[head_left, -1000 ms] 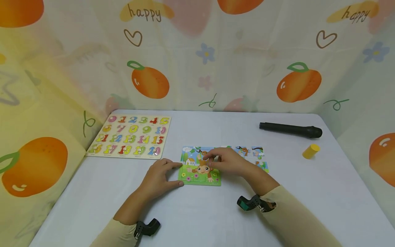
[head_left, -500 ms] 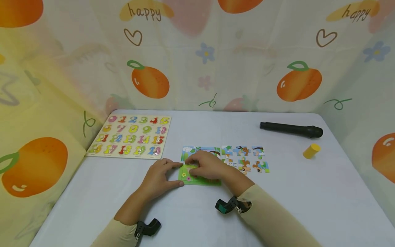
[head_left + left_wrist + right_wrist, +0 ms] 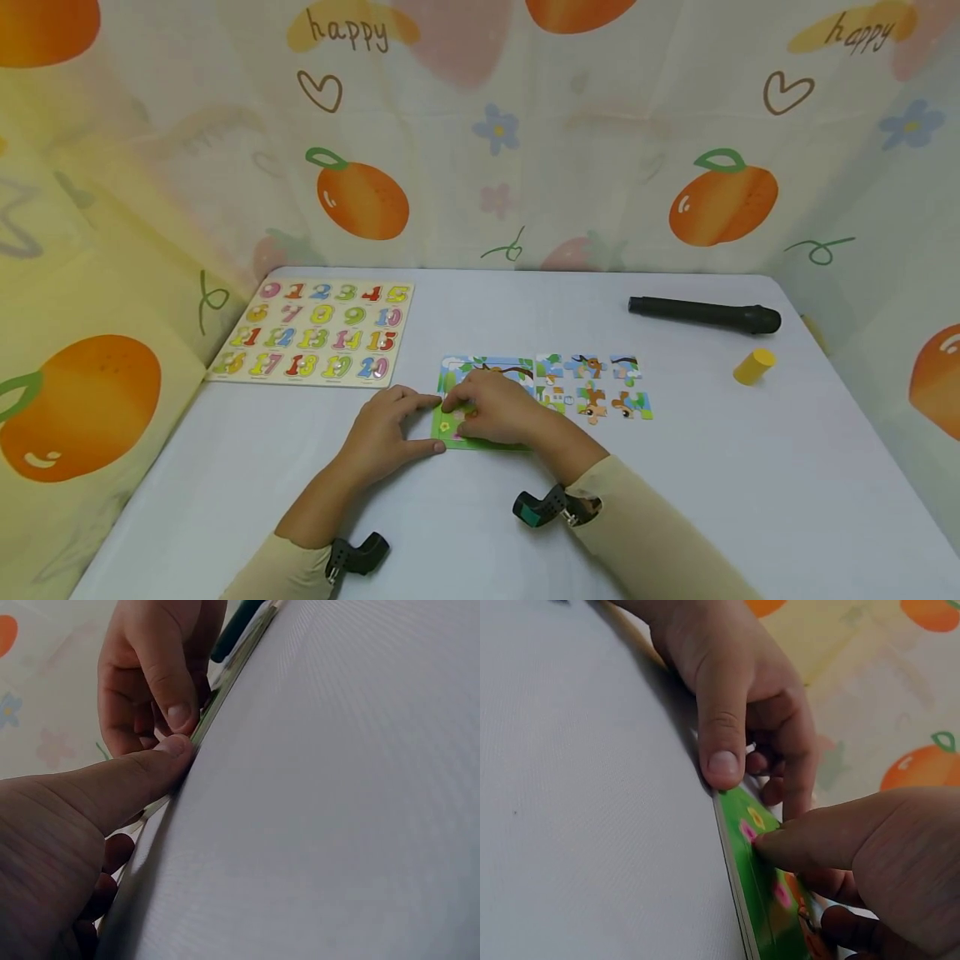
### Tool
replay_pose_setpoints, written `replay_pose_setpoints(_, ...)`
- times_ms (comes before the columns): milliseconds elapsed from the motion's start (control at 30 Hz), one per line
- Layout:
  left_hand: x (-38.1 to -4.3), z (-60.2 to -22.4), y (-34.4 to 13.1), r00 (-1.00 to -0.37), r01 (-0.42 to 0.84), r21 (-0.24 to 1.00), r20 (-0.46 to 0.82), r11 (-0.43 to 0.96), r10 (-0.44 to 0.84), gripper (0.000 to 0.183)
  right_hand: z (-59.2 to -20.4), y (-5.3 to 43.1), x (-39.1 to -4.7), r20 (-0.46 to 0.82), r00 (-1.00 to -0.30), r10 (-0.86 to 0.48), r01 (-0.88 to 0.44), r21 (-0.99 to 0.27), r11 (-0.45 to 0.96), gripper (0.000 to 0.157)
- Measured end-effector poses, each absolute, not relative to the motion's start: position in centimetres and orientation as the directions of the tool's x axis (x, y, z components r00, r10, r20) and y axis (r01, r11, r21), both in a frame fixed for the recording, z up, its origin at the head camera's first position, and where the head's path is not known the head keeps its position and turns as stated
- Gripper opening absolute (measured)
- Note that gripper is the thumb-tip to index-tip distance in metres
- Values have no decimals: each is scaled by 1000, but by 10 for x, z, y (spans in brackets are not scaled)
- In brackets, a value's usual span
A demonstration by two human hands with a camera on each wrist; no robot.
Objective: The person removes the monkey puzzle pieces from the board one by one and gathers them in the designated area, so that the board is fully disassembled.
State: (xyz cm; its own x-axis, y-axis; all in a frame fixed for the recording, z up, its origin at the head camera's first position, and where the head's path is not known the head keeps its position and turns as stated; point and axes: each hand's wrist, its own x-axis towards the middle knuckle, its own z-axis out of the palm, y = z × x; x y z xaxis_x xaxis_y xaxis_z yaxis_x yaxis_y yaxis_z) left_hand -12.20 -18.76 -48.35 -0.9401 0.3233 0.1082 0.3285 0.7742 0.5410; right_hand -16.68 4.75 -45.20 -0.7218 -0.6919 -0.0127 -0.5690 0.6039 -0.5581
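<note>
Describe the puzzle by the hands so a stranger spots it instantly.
On the white table, between the left hand and the loose pieces, lies the puzzle, partly under the right hand. Unlike the number board, it has a green near side with flowers.

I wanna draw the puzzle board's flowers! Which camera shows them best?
The right wrist view: it's close, so the yellow and pink flowers on the puzzle board look big. The head view shows them tiny, partly behind the right hand. The left wrist view shows none.

Colourful puzzle board (image 3: pixel 763 889) (half-hidden) lies flat.
</note>
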Motion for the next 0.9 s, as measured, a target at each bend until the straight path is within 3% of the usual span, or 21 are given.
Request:
replay_pose_setpoints(467, -122, -484, -187, -943, 319, 538, 100, 780, 317, 65, -448, 46, -165, -63, -734, -676, -500, -623, 602, 41)
replay_pose_setpoints(900, -122, -484, -187, -946, 312, 554, 102, 772, 309, 65, -450, 36, -159, -136, -809, -572, -372, -635, 677, 46)
